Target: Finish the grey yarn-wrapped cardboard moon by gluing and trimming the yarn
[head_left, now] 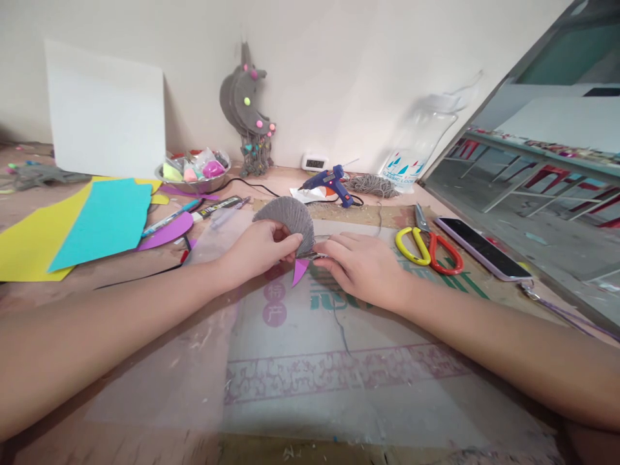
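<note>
Between my hands is a crescent shape (290, 216) wound closely with grey yarn, its bare purple tip (300, 271) showing below. My left hand (264, 248) pinches the crescent's lower inner side between thumb and fingers. At its right edge, my right hand (361, 261) has thumb and fingers closed on the grey yarn close to the wrapping. A loose strand of yarn (343, 326) trails down from under my right hand over the printed plastic sheet (290, 413).
Scissors (429, 248) and a phone (484, 248) lie at right. Behind stand a blue glue gun (332, 184), a yarn heap (371, 186), a clear jug (419, 142) and a small clock (314, 161). Coloured sheets (104, 223) and a bowl (194, 184) are at left. A decorated grey moon (249, 103) hangs behind.
</note>
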A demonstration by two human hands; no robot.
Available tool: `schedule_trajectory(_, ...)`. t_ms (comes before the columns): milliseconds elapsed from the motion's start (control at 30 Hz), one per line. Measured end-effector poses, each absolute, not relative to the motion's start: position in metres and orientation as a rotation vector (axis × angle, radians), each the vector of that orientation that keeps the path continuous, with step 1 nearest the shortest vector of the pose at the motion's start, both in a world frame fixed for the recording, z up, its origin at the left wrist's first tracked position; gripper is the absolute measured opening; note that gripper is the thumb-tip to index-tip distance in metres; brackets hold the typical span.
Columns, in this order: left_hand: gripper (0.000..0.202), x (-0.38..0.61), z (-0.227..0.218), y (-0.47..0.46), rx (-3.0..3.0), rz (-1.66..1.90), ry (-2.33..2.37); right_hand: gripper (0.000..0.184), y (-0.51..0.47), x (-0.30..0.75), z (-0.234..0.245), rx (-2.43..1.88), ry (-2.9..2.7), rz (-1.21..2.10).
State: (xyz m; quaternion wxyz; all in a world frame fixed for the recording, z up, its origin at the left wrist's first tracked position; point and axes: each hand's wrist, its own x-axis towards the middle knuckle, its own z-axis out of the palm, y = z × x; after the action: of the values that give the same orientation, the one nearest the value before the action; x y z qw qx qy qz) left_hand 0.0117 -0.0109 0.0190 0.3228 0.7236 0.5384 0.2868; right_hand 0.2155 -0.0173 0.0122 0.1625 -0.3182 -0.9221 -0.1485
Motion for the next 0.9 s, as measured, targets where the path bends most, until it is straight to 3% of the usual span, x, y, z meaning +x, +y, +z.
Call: schedule_trajectory(900, 0.036, 0.011, 0.0208, -0.0119, 1.837, 0.776, 1.357, 0.026, -0.0126, 0.2201, 0.0104, -0.917, -2.558, -0.264)
